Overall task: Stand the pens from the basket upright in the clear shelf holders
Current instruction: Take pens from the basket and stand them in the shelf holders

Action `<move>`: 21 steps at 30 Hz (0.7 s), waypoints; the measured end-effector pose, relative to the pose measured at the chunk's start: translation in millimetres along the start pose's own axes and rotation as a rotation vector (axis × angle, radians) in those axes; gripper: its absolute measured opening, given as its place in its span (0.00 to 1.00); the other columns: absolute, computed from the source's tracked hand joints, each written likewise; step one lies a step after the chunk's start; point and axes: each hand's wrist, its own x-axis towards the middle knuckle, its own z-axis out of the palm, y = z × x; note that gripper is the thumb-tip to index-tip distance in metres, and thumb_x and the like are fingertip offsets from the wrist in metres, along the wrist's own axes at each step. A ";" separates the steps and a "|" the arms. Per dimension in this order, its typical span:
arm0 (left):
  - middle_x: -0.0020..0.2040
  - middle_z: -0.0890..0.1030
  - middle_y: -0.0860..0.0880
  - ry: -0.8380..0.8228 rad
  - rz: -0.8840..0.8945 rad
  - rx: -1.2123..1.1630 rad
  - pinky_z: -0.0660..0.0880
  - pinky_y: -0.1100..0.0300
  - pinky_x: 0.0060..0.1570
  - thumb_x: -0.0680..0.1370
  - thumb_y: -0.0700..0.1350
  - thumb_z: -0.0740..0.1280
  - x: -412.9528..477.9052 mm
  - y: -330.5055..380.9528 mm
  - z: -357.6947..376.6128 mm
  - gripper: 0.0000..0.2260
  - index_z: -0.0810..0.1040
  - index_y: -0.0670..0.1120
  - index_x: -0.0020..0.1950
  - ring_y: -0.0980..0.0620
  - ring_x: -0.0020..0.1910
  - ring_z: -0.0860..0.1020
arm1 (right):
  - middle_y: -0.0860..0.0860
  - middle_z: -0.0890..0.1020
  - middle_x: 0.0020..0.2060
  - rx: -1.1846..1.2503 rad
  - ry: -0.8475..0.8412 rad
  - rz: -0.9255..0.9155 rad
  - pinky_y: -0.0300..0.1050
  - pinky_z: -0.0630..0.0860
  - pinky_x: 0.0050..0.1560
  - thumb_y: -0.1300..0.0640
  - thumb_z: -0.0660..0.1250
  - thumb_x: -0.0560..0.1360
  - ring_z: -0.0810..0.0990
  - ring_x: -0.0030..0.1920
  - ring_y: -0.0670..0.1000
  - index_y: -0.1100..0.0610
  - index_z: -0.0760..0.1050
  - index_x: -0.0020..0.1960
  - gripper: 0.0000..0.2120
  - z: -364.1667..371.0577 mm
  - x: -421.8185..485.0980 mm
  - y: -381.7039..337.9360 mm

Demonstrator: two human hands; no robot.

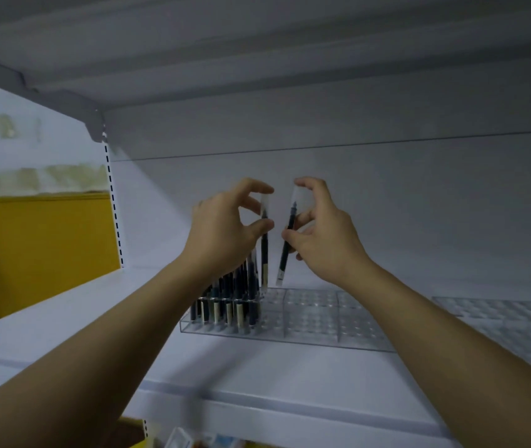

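Observation:
My left hand (225,224) pinches a dark pen with a clear cap (264,250), held upright with its lower end at the clear holder (309,318). My right hand (322,231) grips a second dark pen (286,247), tilted, its tip hanging just above the holder's open holes. Several dark pens (228,295) stand upright in the holder's left section. The basket is out of view.
The holder sits on a white shelf (257,370) with a low shelf board above. A second clear holder (516,321) lies at the right. A slotted upright (113,202) and a yellow panel (41,247) are at the left. Blurred items show below the shelf edge.

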 end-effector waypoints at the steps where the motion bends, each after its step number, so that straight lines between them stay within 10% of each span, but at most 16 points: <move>1: 0.50 0.82 0.58 0.005 -0.005 -0.006 0.70 0.42 0.62 0.74 0.50 0.73 1.2 -1.4 1.5 0.18 0.73 0.59 0.61 0.53 0.52 0.79 | 0.46 0.77 0.40 -0.004 -0.010 0.004 0.50 0.83 0.41 0.60 0.72 0.74 0.82 0.38 0.48 0.37 0.58 0.68 0.34 1.2 1.3 2.7; 21: 0.45 0.80 0.60 -0.035 0.026 0.036 0.73 0.60 0.50 0.74 0.50 0.71 -4.1 -11.1 13.8 0.17 0.73 0.59 0.61 0.57 0.45 0.78 | 0.40 0.75 0.43 -0.061 -0.161 -0.034 0.39 0.77 0.41 0.57 0.70 0.75 0.79 0.38 0.44 0.34 0.55 0.67 0.33 13.6 -19.3 23.2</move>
